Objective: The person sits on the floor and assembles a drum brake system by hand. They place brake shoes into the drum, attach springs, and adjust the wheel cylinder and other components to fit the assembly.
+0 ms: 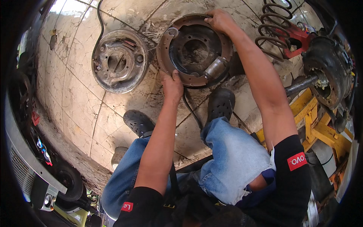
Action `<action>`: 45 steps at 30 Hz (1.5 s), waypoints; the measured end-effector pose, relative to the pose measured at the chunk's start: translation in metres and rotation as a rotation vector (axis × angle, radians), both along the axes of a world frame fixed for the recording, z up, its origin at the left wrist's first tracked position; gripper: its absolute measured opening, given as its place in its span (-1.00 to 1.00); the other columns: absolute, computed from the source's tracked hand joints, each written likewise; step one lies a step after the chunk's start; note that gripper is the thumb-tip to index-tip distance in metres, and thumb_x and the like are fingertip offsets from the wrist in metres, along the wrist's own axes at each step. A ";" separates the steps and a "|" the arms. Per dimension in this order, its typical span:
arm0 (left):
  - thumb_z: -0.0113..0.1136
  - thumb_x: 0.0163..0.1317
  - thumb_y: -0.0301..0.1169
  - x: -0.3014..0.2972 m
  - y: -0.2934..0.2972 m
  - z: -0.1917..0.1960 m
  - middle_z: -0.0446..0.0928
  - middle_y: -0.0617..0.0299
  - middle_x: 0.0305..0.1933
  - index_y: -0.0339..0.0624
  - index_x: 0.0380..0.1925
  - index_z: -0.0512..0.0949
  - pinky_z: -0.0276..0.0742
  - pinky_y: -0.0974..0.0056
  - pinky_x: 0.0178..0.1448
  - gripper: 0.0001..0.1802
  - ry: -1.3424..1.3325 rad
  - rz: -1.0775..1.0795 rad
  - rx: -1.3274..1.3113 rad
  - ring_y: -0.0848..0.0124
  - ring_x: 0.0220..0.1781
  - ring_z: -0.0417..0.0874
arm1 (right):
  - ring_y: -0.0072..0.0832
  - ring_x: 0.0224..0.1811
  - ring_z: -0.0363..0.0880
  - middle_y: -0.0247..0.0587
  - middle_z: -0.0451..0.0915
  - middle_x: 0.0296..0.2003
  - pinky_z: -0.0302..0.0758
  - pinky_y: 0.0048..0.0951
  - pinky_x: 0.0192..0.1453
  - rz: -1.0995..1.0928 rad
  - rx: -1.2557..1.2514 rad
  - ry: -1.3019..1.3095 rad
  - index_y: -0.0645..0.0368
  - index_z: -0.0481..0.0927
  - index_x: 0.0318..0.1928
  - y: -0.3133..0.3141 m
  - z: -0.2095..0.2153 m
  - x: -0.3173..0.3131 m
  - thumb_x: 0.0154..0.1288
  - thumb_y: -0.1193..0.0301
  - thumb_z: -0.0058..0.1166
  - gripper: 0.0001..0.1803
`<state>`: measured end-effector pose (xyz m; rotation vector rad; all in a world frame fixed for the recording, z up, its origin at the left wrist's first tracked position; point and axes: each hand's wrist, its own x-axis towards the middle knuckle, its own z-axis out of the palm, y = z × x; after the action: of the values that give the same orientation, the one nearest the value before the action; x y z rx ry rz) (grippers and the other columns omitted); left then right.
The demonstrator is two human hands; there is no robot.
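Gripped brown, curved brake shoes [163, 53] with the left hand [172, 87] at the near edge and right hand [221, 21] at the far, over a round, black metal plate [177, 56] on cracked, cream floor tiles [77, 109], just right of a round, grey metal disc [131, 67].

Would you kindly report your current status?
Left hand and right hand touching curved brown brake shoes. Round black metal plate beneath. Grey metal cylinder overlapping shoes.

2 black short sleeves [289, 191] carry red patches [297, 161]. The faded blue jeans [234, 159] have frayed edges; 2 perforated clogs [220, 104] are black.
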<state>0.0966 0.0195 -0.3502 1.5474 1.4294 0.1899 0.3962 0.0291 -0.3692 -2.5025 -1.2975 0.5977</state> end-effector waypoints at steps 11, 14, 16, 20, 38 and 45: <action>-0.02 0.40 -0.29 0.000 0.001 0.000 0.28 -0.31 0.28 -0.45 0.31 0.10 0.19 0.00 0.36 -0.39 -0.007 -0.002 -0.078 -0.17 0.33 0.28 | -0.06 -0.01 0.60 0.00 0.64 -0.10 0.52 -0.13 0.06 0.042 -0.104 0.126 -0.07 0.66 0.02 0.005 0.015 0.005 0.23 0.19 0.19 -0.65; -0.02 0.40 -0.28 -0.005 0.001 -0.007 0.30 -0.31 0.25 -0.45 0.29 0.12 0.22 0.00 0.34 -0.41 -0.034 0.006 -0.047 -0.17 0.30 0.32 | -0.06 -0.01 0.60 -0.01 0.65 -0.11 0.52 -0.11 0.06 0.172 -0.111 -0.040 -0.04 0.67 0.02 0.012 0.018 0.003 0.22 0.21 0.21 -0.65; -0.01 0.40 -0.29 -0.008 0.001 -0.011 0.32 -0.32 0.22 -0.44 0.26 0.15 0.24 0.00 0.32 -0.43 -0.038 0.000 0.011 -0.17 0.27 0.35 | -0.05 -0.02 0.60 -0.01 0.65 -0.12 0.52 -0.10 0.05 0.173 -0.093 -0.015 -0.02 0.67 0.01 0.010 0.019 -0.001 0.22 0.22 0.21 -0.65; 0.00 0.39 -0.32 0.000 -0.001 0.000 0.36 -0.32 0.19 -0.44 0.24 0.19 0.28 0.01 0.28 -0.46 0.008 -0.001 -0.016 -0.16 0.23 0.40 | -0.03 -0.02 0.60 -0.03 0.65 -0.11 0.52 -0.09 0.05 0.148 -0.064 0.014 0.01 0.67 0.00 0.003 0.021 0.006 0.22 0.23 0.20 -0.65; 0.00 0.39 -0.30 -0.003 -0.001 -0.004 0.38 -0.32 0.18 -0.47 0.26 0.16 0.28 0.00 0.29 -0.43 -0.028 -0.038 0.034 -0.18 0.22 0.41 | -0.05 0.01 0.59 0.01 0.63 -0.07 0.51 -0.12 0.10 0.121 -0.068 0.006 0.01 0.64 0.06 0.001 0.019 0.006 0.25 0.24 0.17 -0.63; 0.00 0.40 -0.29 -0.006 0.000 -0.008 0.36 -0.33 0.20 -0.47 0.26 0.16 0.28 0.00 0.30 -0.42 -0.094 0.012 -0.029 -0.17 0.25 0.41 | -0.05 0.00 0.59 -0.01 0.64 -0.09 0.51 -0.13 0.09 0.125 -0.082 -0.018 -0.01 0.64 0.05 -0.001 0.021 0.011 0.22 0.26 0.19 -0.63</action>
<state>0.0903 0.0196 -0.3581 1.4875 1.3626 0.2451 0.4071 0.0282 -0.3487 -2.5111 -1.4736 0.6702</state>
